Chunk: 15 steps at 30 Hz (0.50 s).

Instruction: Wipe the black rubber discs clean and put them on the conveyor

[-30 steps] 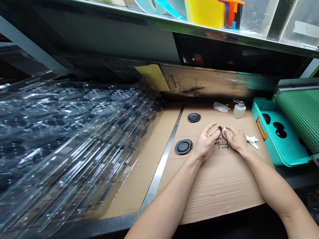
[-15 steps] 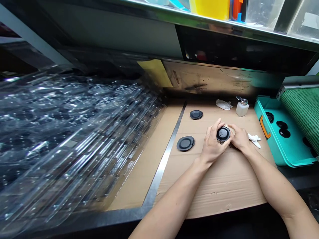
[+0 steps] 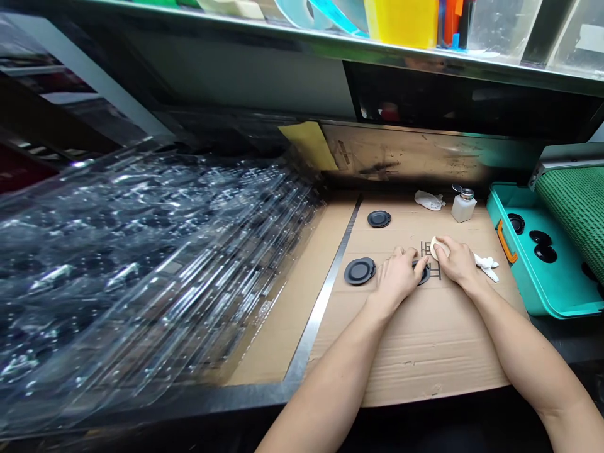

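Note:
My left hand (image 3: 397, 274) rests over a round black plastic part (image 3: 424, 274) low on the cardboard, thumb and fingers against it and hiding much of it. Just right of it, my right hand (image 3: 453, 258) is closed on a small cream-coloured round pad (image 3: 433, 247), whose left edge shows past the fingers. Dark printed marks (image 3: 435, 273) on the cardboard show between the hands. To the left lie two more black discs, a near one (image 3: 360, 271) and a farther one (image 3: 379, 219). White crumpled gloves or cloth (image 3: 486, 265) lie beside my right wrist.
Stacked clear plastic trays (image 3: 155, 270) fill the left side. At the back stand a small white bottle (image 3: 464, 206) with a metal top and a crumpled white wipe (image 3: 430, 201). On the right, a teal bin (image 3: 535, 292) holds several black parts beneath a green conveyor belt (image 3: 576, 195).
The black part, held up between both hands before, is now down at the cardboard under my left hand. My right hand has moved apart from it, and the cream pad now shows.

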Each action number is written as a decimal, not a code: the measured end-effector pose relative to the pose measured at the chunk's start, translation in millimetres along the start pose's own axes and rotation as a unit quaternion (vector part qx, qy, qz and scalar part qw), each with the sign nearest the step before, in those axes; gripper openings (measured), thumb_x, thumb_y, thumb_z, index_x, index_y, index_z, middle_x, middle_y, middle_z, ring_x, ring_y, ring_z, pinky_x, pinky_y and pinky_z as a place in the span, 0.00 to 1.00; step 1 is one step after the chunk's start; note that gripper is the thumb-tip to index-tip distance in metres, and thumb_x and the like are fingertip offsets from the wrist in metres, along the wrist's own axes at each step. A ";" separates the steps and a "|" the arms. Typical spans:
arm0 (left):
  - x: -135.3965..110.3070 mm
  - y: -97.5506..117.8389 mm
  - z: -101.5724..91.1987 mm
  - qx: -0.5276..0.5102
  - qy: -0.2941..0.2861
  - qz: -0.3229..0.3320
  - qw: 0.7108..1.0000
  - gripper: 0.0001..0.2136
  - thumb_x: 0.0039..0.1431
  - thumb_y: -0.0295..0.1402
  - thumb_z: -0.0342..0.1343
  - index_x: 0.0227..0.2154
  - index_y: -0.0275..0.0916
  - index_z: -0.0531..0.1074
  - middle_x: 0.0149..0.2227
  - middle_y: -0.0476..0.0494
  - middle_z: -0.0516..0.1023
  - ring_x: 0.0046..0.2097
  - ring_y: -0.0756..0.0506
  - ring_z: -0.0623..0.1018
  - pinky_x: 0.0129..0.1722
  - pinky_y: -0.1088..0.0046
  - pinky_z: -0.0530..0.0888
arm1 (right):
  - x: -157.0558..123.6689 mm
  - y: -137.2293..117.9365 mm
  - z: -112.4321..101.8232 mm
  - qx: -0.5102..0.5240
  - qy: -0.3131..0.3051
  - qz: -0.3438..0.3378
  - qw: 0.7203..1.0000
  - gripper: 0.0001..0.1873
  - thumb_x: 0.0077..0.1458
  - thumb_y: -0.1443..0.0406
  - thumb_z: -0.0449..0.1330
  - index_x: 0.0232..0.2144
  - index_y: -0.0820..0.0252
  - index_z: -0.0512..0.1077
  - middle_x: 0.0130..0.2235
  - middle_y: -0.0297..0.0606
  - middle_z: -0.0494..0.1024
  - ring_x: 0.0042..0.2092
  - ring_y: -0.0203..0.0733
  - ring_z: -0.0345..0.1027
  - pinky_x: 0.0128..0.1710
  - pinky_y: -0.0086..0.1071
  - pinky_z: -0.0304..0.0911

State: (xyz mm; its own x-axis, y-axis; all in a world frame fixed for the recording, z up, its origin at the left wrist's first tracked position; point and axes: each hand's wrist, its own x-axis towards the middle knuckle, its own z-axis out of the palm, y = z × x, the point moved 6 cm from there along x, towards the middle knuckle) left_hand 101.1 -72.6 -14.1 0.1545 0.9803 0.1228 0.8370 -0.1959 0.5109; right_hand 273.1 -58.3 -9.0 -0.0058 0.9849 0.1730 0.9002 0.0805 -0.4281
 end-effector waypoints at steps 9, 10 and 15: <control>-20.5 14.0 -7.0 -0.030 -0.104 0.095 0.990 0.24 0.50 0.45 0.67 0.51 0.45 0.76 0.52 0.34 0.75 0.56 0.29 0.75 0.55 0.55 0.72 | -0.6 2.6 2.2 0.001 -0.006 0.008 1.000 0.20 0.68 0.55 0.52 0.58 0.48 0.72 0.52 0.37 0.82 0.53 0.47 0.76 0.53 0.36 0.67; -15.2 12.7 -12.6 -0.030 -0.097 0.105 0.989 0.23 0.51 0.43 0.67 0.50 0.45 0.77 0.52 0.34 0.76 0.56 0.29 0.74 0.56 0.55 0.71 | -0.6 2.6 2.6 0.001 -0.005 0.008 1.000 0.20 0.68 0.55 0.52 0.58 0.48 0.72 0.52 0.37 0.82 0.53 0.47 0.76 0.52 0.36 0.67; 61.2 -26.9 -66.8 -0.012 0.004 0.103 0.995 0.34 0.49 0.36 0.64 0.62 0.40 0.68 0.56 0.35 0.73 0.58 0.33 0.73 0.62 0.57 0.68 | -1.4 1.2 4.2 0.005 -0.014 0.003 1.000 0.19 0.69 0.55 0.51 0.57 0.47 0.72 0.50 0.38 0.82 0.51 0.48 0.77 0.49 0.36 0.67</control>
State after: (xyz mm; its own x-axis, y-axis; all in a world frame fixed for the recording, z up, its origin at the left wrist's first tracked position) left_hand 53.0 -8.9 36.5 0.3175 0.9192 0.2331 0.7748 -0.3932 0.4951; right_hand 272.3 -58.9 -13.5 -0.0133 0.9891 0.1467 0.8955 0.0770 -0.4384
